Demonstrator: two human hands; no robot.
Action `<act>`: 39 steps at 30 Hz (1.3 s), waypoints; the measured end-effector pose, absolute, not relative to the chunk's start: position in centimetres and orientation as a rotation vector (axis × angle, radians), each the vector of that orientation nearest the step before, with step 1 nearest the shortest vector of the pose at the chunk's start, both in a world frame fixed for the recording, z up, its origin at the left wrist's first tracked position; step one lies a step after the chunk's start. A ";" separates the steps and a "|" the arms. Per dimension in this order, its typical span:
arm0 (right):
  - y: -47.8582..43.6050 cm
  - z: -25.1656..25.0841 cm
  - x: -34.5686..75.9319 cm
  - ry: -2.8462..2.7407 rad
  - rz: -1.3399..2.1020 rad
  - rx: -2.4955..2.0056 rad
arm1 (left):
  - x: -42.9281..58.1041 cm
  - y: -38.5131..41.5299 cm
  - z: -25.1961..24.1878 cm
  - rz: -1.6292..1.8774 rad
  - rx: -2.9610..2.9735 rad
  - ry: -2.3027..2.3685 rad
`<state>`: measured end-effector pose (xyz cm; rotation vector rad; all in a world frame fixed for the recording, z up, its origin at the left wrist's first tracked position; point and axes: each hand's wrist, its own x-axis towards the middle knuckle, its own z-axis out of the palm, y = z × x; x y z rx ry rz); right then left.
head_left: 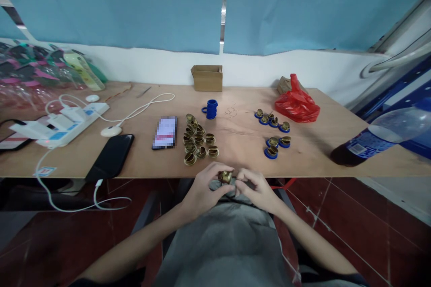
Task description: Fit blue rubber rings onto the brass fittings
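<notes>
A brass-coloured fitting (226, 177) is pinched by the fingers of the left hand (203, 189) near the edge of the tabletop (240, 145), apparently for steadiness, while the right hand's (256, 189) fingers are curled beside it, whether gripping anything cannot be told.

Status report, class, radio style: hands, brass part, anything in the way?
Left hand gripping brass part. Right hand close beside, fingers bent, grip unclear. Grouped brass pieces on tabletop ahead, apart from both hands.
</notes>
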<state>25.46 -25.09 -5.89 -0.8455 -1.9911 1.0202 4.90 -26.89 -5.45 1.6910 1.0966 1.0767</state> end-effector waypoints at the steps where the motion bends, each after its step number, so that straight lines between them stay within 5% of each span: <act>1: -25.0 -5.8 25.6 -1.942 1.055 -0.876 | 4.6 -26.7 -5.3 1.114 1.716 1.117; 4: -23.9 -5.1 26.5 -1.880 0.952 -1.005 | 3.4 -25.9 -4.7 1.182 1.843 1.221; 11: -16.2 1.1 27.1 -2.656 0.057 -1.438 | 1.4 -19.4 -1.6 1.199 2.139 1.483; 24: 0.4 2.1 23.3 -2.819 0.301 -1.618 | 1.6 -6.0 -2.0 0.385 2.407 1.677; 39: -9.9 4.5 31.9 -2.552 0.053 -1.655 | 2.4 -12.2 0.3 0.483 2.518 1.799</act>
